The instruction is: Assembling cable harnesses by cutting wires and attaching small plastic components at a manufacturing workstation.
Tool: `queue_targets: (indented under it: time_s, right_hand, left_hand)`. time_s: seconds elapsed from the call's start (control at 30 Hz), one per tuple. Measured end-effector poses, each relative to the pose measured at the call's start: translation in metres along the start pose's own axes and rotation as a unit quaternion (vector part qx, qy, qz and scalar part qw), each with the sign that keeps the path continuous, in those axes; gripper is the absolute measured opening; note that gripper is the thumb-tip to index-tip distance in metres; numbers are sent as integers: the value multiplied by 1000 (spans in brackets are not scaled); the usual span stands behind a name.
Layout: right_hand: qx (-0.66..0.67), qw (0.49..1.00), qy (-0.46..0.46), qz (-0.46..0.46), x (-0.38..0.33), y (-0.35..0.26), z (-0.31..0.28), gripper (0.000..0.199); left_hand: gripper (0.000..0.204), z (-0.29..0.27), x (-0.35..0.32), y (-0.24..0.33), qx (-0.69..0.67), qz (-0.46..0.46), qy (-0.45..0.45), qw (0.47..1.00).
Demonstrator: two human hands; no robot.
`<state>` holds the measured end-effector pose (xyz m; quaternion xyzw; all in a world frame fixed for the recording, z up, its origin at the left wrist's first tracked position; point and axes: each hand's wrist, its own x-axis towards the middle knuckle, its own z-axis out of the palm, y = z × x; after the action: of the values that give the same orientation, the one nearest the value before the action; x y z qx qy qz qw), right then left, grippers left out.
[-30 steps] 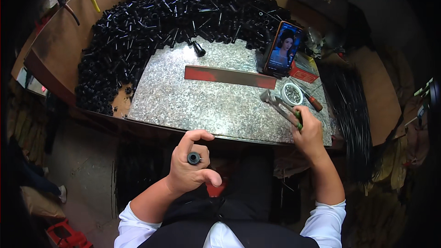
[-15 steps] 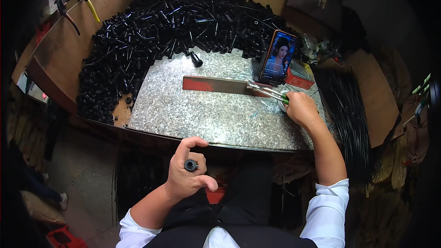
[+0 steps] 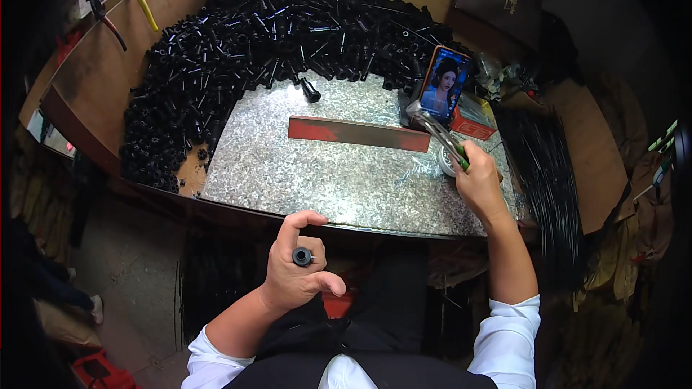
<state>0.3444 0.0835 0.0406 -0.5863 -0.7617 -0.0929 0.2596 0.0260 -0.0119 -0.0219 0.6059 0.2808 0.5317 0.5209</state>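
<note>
Right hand (image 3: 477, 186) lifted 1 hammer (image 3: 435, 130) off slab; left hand (image 3: 295, 270) fingers pinch 1 black tube (image 3: 302, 256).

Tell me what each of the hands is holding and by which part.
The left hand pinches a small black ring-shaped part by its sides. The right hand grips a hammer by the lower end of its handle.

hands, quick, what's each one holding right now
Left hand: closed around a small black cylindrical part.
Right hand: closed on the green handle of a metal tool, raised over the table.
</note>
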Motion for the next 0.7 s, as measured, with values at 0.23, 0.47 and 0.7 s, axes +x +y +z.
queue_targets:
  time_s: [0.23, 0.47, 0.7]
  right_hand:
    - [675, 716, -126, 127, -38, -73, -6, 19]
    - [746, 630, -147, 155, -61, -116, 11, 19]
    - [712, 679, -158, 84, -73, -137, 16, 15]
  left_hand:
    - [92, 10, 1, 6, 42, 16, -23, 999]
    - [94, 26, 1, 17, 100, 38, -51, 993]
    - [90, 23, 2, 17, 91, 39, -35, 994]
